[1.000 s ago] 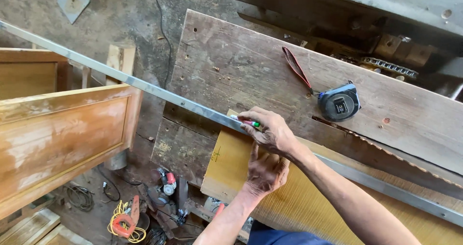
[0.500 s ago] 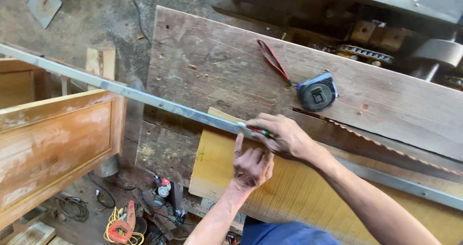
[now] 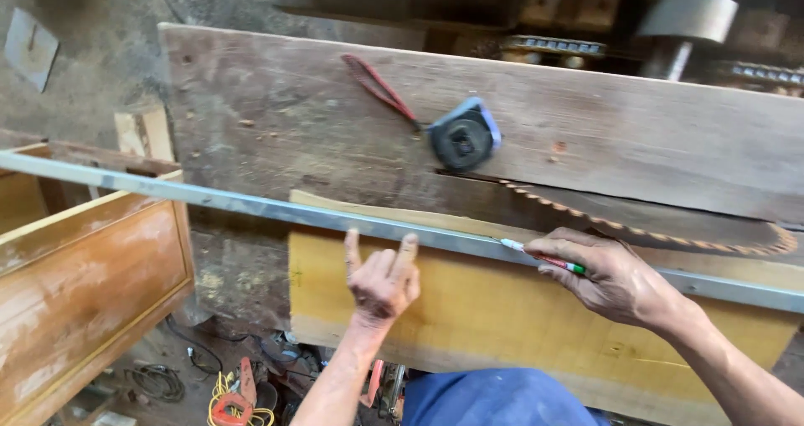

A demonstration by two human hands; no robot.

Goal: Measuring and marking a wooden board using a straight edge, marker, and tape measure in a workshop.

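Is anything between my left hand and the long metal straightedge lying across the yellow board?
Nothing visible. The left hand is lifted over the yellow wooden board, fingertips just below the long grey metal straightedge, with only bare board between them. The right hand holds a red and green pen against the straightedge farther to the right, apart from that gap.

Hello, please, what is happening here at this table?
A person marks a yellow wood panel along a long metal straightedge. The right hand holds a marker pen with its tip at the straightedge. The left hand presses its fingers against the straightedge. A tape measure lies on the bench, near a saw blade.
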